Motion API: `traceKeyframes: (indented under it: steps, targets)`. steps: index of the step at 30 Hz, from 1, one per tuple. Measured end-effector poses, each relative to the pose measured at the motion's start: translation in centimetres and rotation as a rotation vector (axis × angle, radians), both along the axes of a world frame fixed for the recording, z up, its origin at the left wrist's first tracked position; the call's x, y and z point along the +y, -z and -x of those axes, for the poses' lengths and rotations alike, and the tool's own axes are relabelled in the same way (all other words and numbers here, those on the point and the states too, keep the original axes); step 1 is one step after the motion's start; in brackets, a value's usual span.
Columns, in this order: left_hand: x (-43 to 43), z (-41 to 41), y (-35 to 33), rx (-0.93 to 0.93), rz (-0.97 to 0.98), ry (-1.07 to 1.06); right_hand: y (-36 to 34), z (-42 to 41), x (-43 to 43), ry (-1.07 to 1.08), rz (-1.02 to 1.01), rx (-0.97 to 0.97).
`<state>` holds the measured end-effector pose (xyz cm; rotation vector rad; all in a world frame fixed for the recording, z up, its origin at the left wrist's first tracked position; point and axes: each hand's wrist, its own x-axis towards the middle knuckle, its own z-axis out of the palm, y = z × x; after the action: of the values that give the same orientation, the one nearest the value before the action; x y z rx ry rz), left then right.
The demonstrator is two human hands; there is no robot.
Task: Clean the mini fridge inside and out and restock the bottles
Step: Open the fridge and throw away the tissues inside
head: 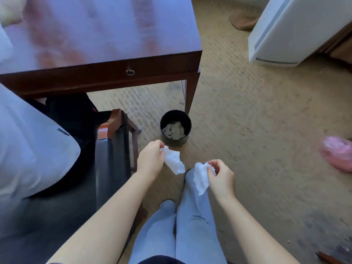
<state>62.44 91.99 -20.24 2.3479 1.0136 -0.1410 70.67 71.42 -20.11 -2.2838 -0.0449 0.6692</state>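
Note:
My left hand (150, 159) pinches a white wipe (174, 161) that hangs down from its fingertips. A second white wipe (201, 178) is pinched in my right hand (222, 178), over my knees. Both hands are just in front of a small black waste bin (175, 130) on the carpet, which holds crumpled paper. The white mini fridge door (285, 31) stands open at the upper right. No bottles are in view.
A dark wooden desk (106, 60) with a ring-pull drawer fills the upper left, its leg beside the bin. A chair (114, 141) with a white pillow (28, 145) stands at left. A blurred pink object (337, 155) lies on the carpet at right.

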Motion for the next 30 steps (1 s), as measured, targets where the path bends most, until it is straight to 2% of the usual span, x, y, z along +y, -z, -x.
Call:
traceKeyframes:
  steps: [7,12,15,19,23,30]
  targets:
    - [5.7,-9.1,9.6,0.036,0.020,-0.091,10.0,-10.6,7.8,-0.033,-0.018,0.126]
    - [8.3,-12.9,17.3,0.073,0.050,-0.111,18.5,-14.5,12.5,-0.094,-0.012,0.194]
    - [9.6,-14.0,22.8,0.090,0.072,-0.044,23.8,-16.2,15.1,-0.166,-0.011,0.177]
    - [10.8,-15.2,28.3,0.087,0.090,-0.023,28.9,-17.1,17.6,-0.157,0.004,0.137]
    - [11.3,-15.7,30.6,0.089,0.141,-0.041,31.9,-16.4,18.7,-0.079,0.019,0.201]
    - [12.4,-16.5,31.1,0.126,0.100,-0.001,32.6,-16.7,20.6,-0.162,0.020,0.199]
